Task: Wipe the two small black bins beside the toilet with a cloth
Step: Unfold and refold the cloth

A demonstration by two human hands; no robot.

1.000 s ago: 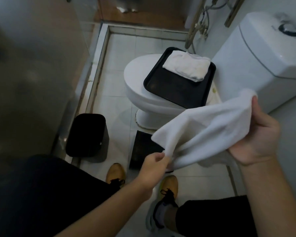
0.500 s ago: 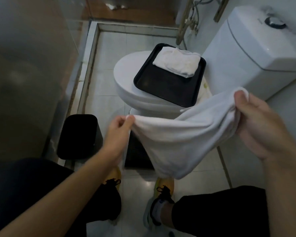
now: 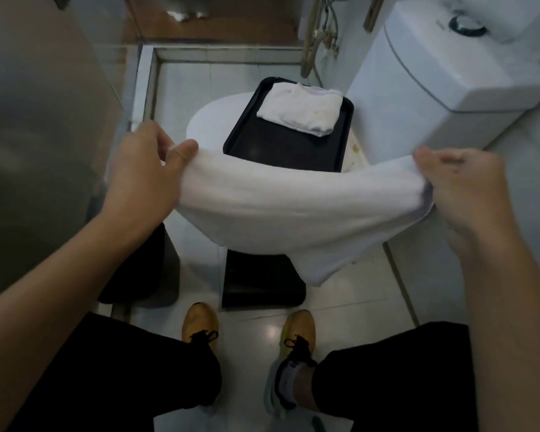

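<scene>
A white cloth (image 3: 293,213) hangs spread between my two hands above the floor in front of the toilet (image 3: 200,120). My left hand (image 3: 144,169) pinches its left corner and my right hand (image 3: 462,188) grips its right corner. Two small black bins stand on the floor below. The left bin (image 3: 150,275) is partly hidden by my left forearm. The right bin (image 3: 262,282) sits just under the sagging cloth, its far part covered by it.
A black tray (image 3: 281,145) with a folded white towel (image 3: 300,110) lies on the closed toilet lid. The white cistern (image 3: 443,76) is at the right. A glass partition (image 3: 44,120) stands at the left. My feet in yellow shoes (image 3: 200,325) stand just before the bins.
My left hand has lifted its corner of the cloth up and to the left, and my right hand has dropped a little, so the cloth now stretches wide between them.
</scene>
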